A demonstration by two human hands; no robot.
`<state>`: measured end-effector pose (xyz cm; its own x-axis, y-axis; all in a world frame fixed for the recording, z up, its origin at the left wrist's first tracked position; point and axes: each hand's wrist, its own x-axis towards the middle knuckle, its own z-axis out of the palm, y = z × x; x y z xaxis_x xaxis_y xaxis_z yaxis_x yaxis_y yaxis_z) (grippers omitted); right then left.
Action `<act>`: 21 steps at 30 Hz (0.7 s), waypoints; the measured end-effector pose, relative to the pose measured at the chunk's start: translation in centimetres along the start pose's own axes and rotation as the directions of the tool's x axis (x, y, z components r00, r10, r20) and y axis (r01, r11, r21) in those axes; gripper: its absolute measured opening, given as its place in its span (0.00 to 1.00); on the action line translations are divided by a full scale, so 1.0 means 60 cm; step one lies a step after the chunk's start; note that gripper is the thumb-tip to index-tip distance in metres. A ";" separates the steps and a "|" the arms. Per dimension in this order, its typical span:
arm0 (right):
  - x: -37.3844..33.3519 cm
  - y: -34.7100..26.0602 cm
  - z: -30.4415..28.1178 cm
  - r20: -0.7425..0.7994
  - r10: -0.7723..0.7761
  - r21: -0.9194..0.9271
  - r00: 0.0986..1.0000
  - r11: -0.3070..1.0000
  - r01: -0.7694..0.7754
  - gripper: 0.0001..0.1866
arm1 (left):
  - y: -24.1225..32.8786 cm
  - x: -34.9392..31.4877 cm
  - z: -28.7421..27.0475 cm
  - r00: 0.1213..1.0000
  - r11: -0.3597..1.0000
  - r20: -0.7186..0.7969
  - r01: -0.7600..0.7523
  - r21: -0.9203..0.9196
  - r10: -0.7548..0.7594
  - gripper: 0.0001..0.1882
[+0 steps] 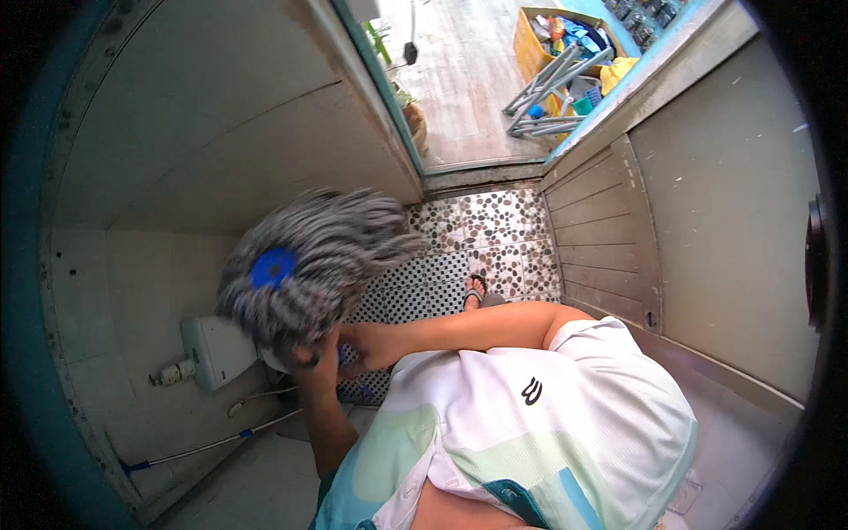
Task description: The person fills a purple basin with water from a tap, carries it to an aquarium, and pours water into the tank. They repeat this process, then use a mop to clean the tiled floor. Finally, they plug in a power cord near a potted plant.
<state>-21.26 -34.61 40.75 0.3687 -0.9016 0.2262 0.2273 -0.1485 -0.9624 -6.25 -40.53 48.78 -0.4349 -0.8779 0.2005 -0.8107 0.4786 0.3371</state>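
Note:
A grey string mop head (353, 234) with a blue round disc (273, 266) in its middle is held up to the left, its strands blurred and fanned to the right. My left hand (311, 352) is closed on its lower strands, which partly cover the fingers. Close against the left wrist is my right hand (364, 346), fingers curled. A bit of blue shows between the two hands, but what the right hand grips is hidden.
A white toilet cistern (218, 352) is by the left wall, with a silver pole (203, 451) leaning below it. Black-and-white mats (415, 287) lie on pebble-patterned tiles (506, 216). Past the doorway are a yellow box (530, 55) and a folded metal frame (552, 84).

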 end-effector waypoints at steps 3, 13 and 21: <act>-0.063 0.025 -0.081 -0.208 0.075 -0.058 0.975 0.994 -0.089 0.35 | 0.170 0.096 0.062 0.989 0.869 0.006 -0.125 -0.479 0.146 0.21; -0.204 0.001 -0.312 -0.772 0.349 0.472 0.532 0.875 0.111 0.16 | 0.358 0.136 0.187 0.945 0.759 -0.128 -0.318 -0.568 0.300 0.10; -0.194 0.056 -0.612 -0.837 0.444 0.547 0.321 0.697 0.463 0.07 | 0.222 0.040 0.317 0.958 0.924 0.286 0.086 -0.372 0.026 0.08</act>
<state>-57.89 -39.56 29.36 -0.5354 -0.6948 -0.4802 0.8222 -0.2988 -0.4844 -25.55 -36.55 36.27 -0.5502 -0.8327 -0.0627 -0.6409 0.3729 0.6710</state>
